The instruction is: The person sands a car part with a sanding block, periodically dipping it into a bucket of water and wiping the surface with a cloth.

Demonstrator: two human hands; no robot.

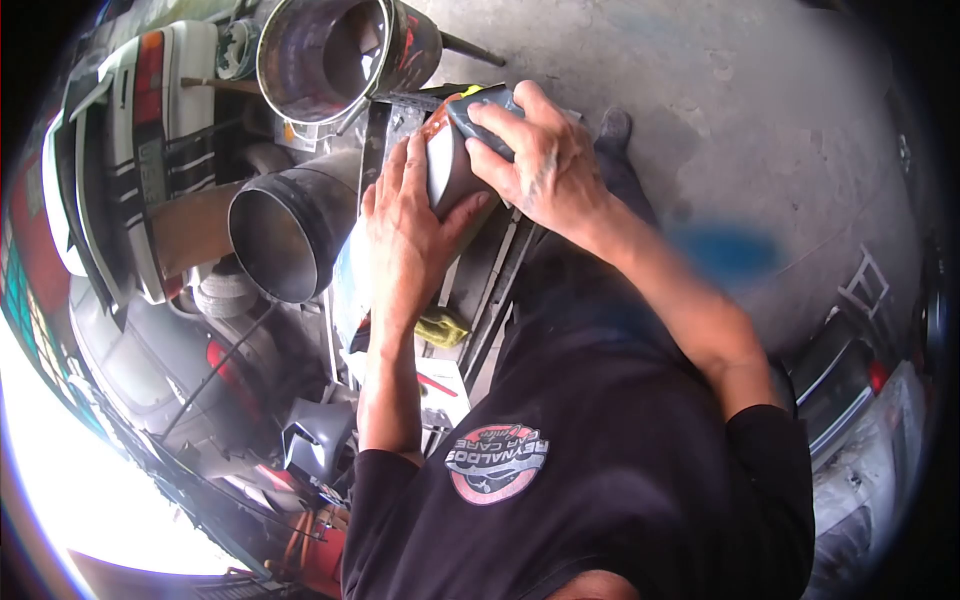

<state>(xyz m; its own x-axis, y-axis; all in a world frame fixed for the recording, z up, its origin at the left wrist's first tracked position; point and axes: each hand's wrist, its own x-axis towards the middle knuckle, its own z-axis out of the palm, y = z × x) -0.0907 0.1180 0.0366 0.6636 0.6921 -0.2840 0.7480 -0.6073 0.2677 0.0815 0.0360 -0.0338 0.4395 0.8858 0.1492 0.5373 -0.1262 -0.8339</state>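
My right hand [545,165] grips a dark grey block [486,112], its fingers bent over the top. The block rests against the far end of a curved panel [440,168] with white, grey and reddish-brown patches. My left hand [408,215] lies on the same panel, left of the block, with fingers stretched out and thumb apart. Much of the panel is hidden under both hands and the left forearm. Below it, a yellow-green cloth [441,327] lies on the dark stand.
Beyond the left hand are a paint-stained bucket [385,50] and a black round container [262,240]. Car bumpers [165,130] and a grey car [150,350] fill the left side. At right are a concrete floor [740,120] and a dark car part [835,390].
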